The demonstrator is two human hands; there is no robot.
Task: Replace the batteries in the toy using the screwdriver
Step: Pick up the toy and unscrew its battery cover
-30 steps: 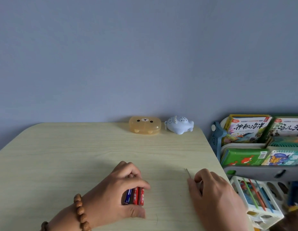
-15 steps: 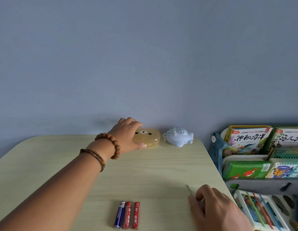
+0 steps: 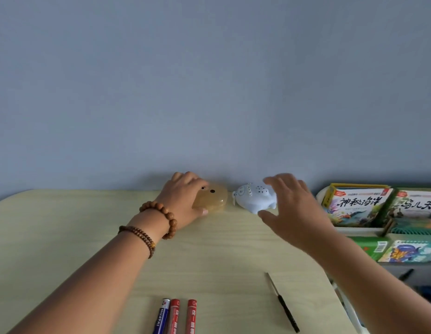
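Now three batteries, one screwdriver; left hand grips case, right hand wide.

Two brown bead bracelets

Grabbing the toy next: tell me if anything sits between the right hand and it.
Nothing visible. The open right hand is beside the whale toy; the bear case under the left hand lies on its other side.
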